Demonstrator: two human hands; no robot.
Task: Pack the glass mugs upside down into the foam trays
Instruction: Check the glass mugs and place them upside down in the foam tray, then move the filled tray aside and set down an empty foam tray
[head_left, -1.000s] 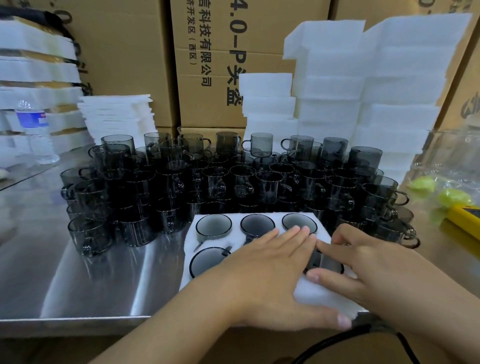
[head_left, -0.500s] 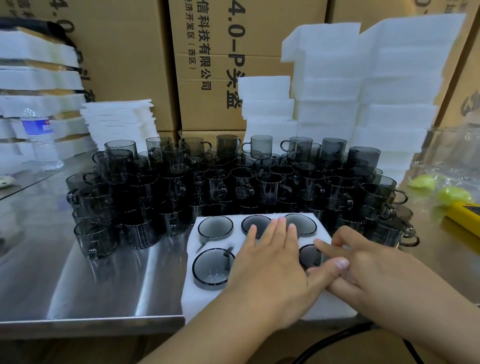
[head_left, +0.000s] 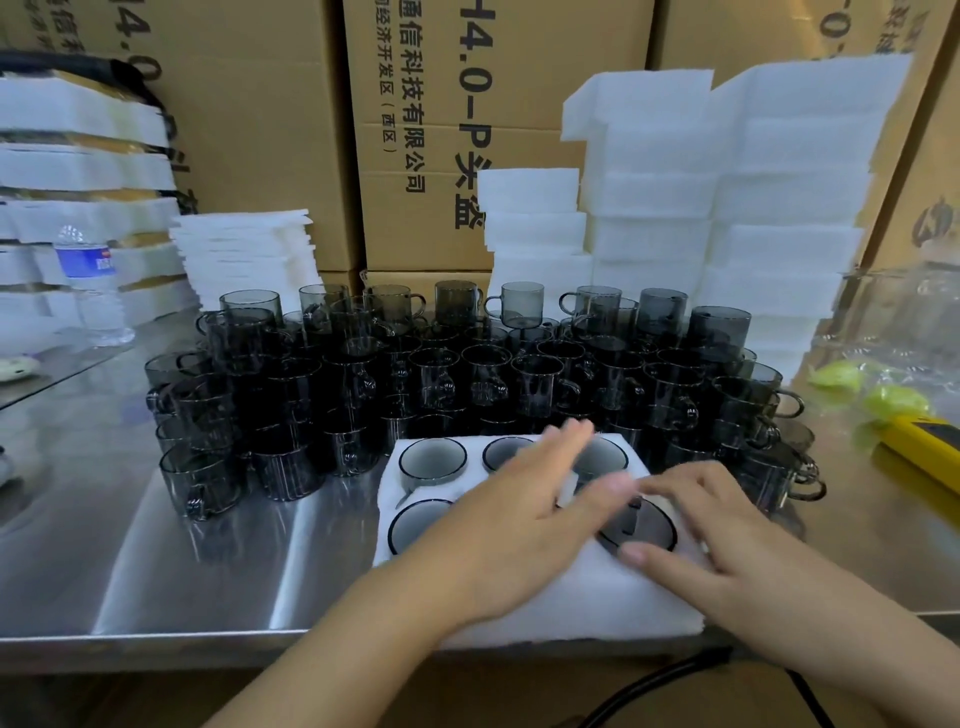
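Flat stainless-steel table (head_left: 182, 561): a dense cluster of upright smoky-grey glass mugs (head_left: 467, 374) occupies the middle. A white foam tray with round pockets (head_left: 571, 603) sits at the front edge, against the cluster. A flat yellow device (head_left: 924, 447) lies at the right, apart.

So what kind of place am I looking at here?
Likely a packing station in a warehouse: stacked cardboard boxes behind a steel table, piles of white foam trays, and dozens of glass mugs waiting.
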